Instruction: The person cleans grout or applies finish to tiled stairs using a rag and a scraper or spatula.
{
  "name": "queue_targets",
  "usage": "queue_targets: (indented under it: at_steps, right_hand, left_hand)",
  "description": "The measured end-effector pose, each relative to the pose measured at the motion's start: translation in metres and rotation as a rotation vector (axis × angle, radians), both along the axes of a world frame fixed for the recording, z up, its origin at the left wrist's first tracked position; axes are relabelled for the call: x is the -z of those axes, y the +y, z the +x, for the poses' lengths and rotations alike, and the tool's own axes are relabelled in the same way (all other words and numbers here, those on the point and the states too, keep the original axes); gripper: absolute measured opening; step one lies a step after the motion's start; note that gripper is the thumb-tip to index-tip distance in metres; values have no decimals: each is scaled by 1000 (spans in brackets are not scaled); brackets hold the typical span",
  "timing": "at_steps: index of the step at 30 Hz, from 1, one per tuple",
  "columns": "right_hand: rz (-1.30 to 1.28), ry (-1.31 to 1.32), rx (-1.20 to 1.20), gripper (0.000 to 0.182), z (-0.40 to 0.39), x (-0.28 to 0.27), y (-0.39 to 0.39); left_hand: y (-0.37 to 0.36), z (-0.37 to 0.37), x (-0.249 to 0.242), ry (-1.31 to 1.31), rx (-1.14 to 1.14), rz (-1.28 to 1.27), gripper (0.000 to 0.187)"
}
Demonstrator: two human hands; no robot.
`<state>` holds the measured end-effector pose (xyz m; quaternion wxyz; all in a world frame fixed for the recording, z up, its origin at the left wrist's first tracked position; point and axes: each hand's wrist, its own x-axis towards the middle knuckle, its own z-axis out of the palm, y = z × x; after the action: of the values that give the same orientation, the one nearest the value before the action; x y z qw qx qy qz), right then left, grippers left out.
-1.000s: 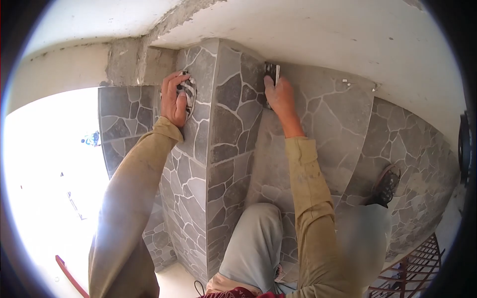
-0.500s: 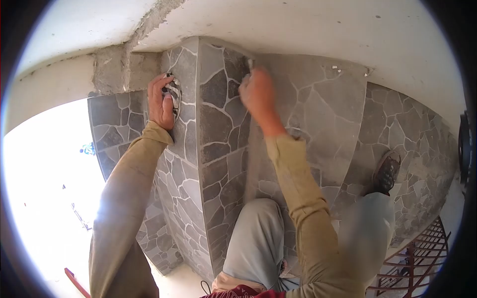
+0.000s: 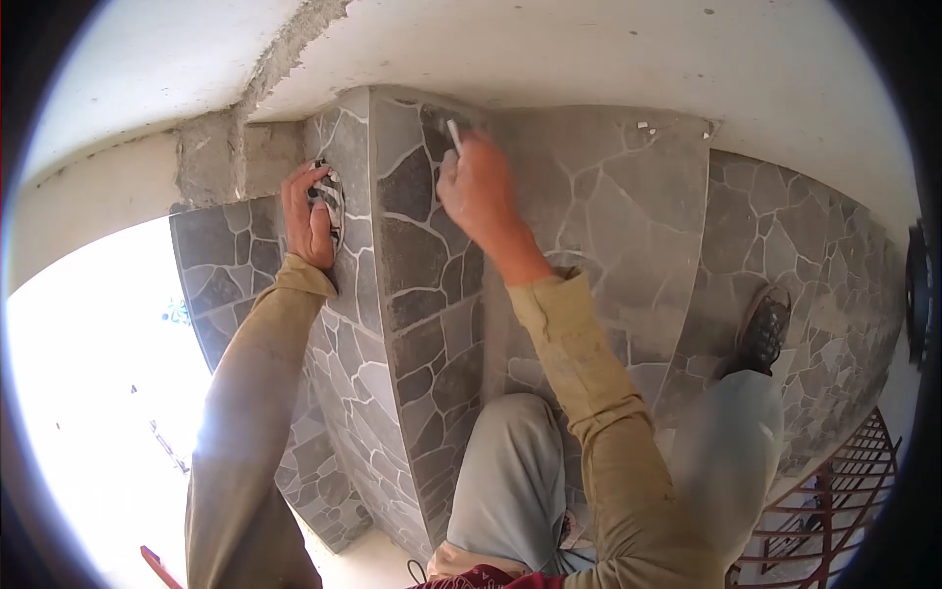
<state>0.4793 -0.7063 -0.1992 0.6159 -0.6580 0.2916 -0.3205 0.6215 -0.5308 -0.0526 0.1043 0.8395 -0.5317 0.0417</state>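
I face a wall corner clad in grey stone-pattern tiles (image 3: 432, 255), just under a white ceiling. My left hand (image 3: 306, 218) presses a striped black-and-white cloth (image 3: 331, 201) against the left face of the corner. My right hand (image 3: 478, 191) grips a small flat scraper (image 3: 454, 135); only its pale tip shows above my fingers, laid against the top tile on the right face near the corner edge.
Bare rough cement (image 3: 221, 152) runs above the tiles at upper left. Bright open daylight fills the left side. My knees (image 3: 510, 461) and one shoe (image 3: 763, 329) rest against the tiled wall. A red metal grille (image 3: 834, 501) stands at lower right.
My right hand has moved left along the top tile row toward the corner edge, with the scraper now mostly hidden. The view has shifted slightly right; the left hand stays on the cloth.
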Motion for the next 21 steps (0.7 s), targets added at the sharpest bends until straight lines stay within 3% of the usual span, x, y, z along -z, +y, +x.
queue_targets:
  at_steps: [3,5,6,8,10,12,15,16,18,19,21]
  right_hand:
    - [112,35,57,20,13,27,-9]
    - [-7,228,-176,20,2,10,-18]
    - [-3,231,-174,20,-3,-5,-14]
    - [7,18,-136,17,-7,-47,-3]
    - [-15,-27,-36,15,5,-14,-1]
    - [87,203,-129,13,15,43,-5]
    - [7,264,-233,12,7,39,-16]
    - [13,273,-229,12,1,20,-16]
    - [-36,-36,-96,15,-4,-37,-8]
    - [-38,-67,-30,16,-4,-42,-10]
    - [71,69,-82,15,8,15,-7]
  left_hand:
    - [1,4,0,-3,18,8,47]
    - [3,2,0,0,5,0,47]
    - [3,1,1,5,11,-4,47]
    - [1,2,1,11,26,-1,47]
    - [0,2,0,17,17,1,47]
    - [0,2,1,15,9,0,47]
    - [0,4,1,2,18,-20,45]
    - [1,4,3,3,33,-33,44]
    - [2,2,2,13,31,-24,44]
    - [0,1,3,6,31,-30,44]
    - [1,3,5,16,44,-31,43]
